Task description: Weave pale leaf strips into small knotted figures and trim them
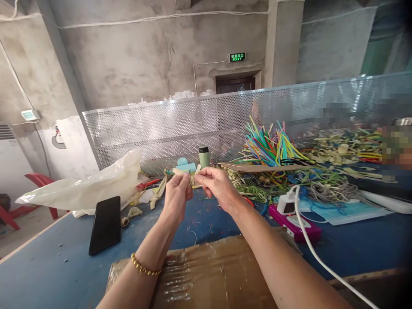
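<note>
My left hand (pixel 176 192) and my right hand (pixel 217 183) are raised together above the blue table (pixel 48 266). Both pinch a small cream-coloured strip (pixel 189 175) between their fingertips, with a bit of yellow-green in its middle. My left wrist wears a gold bead bracelet (pixel 143 268). More cream strips (pixel 159 191) lie on the table just left of my left hand. A large pile of coloured strips and cords (pixel 273 150) lies behind and to the right of my right hand.
A black phone (pixel 105 224) lies at the left beside a white plastic bag (pixel 96 184). A taped cardboard box (pixel 209 274) sits at the near edge. A magenta power strip (pixel 296 223) with white charger and cable lies right. A green cup (pixel 204 156) stands before the perforated metal screen (pixel 154 128).
</note>
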`<state>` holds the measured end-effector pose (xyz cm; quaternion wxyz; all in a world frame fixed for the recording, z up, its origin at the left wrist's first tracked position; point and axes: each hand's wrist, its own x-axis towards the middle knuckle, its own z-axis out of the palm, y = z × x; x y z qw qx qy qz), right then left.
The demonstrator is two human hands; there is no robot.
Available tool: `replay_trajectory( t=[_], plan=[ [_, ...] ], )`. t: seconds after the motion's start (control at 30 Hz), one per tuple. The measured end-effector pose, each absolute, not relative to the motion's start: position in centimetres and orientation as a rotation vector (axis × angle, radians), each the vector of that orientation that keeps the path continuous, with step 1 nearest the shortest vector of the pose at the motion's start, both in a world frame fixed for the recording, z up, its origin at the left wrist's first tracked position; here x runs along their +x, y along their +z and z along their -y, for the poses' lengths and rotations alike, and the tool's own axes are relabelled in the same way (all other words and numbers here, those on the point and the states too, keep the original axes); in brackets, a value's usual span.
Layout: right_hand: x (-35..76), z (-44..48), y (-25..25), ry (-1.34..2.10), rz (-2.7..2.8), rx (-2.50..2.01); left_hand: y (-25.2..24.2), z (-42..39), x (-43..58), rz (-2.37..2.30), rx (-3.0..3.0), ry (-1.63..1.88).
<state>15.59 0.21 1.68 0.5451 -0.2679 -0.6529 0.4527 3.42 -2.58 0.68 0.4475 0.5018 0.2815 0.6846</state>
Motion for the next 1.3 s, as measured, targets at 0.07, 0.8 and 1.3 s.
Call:
replay_trajectory(
  t=[0.07,0.8,1.3],
  plan=[
    [15.6,-0.3,1.7,1.066,1.52,-0.621,0.8,2.8,3.5,-0.684,1.262,1.655],
    [15.6,-0.6,1.8,0.918,1.424,-0.661,0.7,2.6,3.1,-0.713,1.405,1.534],
    [16.0,-1.0,1.4,-0.033,1.663,-0.946,0.4,1.3,2.0,-0.728,0.968,1.562]
  ],
)
